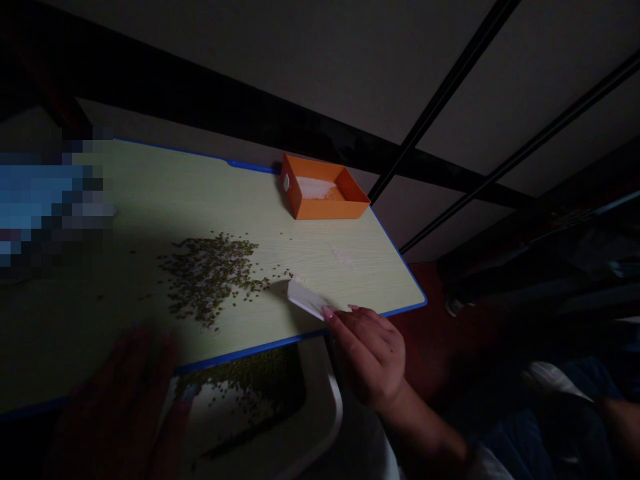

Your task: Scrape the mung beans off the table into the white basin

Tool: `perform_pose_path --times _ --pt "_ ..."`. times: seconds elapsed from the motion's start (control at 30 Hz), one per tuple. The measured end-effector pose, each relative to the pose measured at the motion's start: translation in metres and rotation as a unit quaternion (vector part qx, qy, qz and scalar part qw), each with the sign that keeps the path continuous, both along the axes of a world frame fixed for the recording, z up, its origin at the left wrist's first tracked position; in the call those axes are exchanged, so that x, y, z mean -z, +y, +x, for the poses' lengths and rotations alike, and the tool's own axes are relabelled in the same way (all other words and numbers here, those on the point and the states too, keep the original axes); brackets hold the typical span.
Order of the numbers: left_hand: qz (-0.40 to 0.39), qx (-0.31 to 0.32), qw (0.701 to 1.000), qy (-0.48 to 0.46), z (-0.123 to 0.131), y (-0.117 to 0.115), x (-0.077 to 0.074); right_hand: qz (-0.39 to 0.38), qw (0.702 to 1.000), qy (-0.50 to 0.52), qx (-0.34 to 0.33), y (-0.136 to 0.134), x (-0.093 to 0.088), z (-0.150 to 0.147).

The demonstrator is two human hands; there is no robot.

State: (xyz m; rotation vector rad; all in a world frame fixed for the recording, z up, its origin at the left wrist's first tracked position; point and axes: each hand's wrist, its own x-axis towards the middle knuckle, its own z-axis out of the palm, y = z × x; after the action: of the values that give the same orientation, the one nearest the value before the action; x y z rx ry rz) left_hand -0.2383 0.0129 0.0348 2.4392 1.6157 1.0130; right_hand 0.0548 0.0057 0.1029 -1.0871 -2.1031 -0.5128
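My right hand (373,350) grips the near end of a white flat scraper (306,298). The scraper tilts over the pale board (150,180), its far end close to a few stray seeds and white crumbs. Left of it, small greenish-brown seeds (210,273) lie spread in a loose patch. My left hand (125,393), dark and partly blurred, rests at the board's near edge with fingers stretched out and apart; nothing shows in it. Below that edge, a white tub (325,400) holds many more such seeds (260,377); the board hides part of it.
An orange open box (330,210) with whitish grains (315,189) inside stands at the board's far right. A thin smear of white grains (341,255) lies in front of it. The board has a raised blue rim. Another person's leg and shoe (454,303) appear at right.
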Motion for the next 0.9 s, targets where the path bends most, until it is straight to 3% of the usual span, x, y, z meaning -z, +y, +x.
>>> perform_pose_path --times 0.37,0.63,0.9 --pt "0.003 0.004 0.999 0.045 -0.001 -0.001 -0.002 0.071 0.996 0.02 0.056 0.014 0.003 0.011" --pt "-0.003 -0.002 0.999 0.034 -0.002 -0.001 -0.002 -0.007 1.0 0.004 -0.021 -0.028 -0.018 -0.008" --pt "-0.002 -0.001 0.999 0.034 -0.001 0.0 0.0 -0.002 1.0 -0.003 -0.03 -0.018 -0.014 -0.012"
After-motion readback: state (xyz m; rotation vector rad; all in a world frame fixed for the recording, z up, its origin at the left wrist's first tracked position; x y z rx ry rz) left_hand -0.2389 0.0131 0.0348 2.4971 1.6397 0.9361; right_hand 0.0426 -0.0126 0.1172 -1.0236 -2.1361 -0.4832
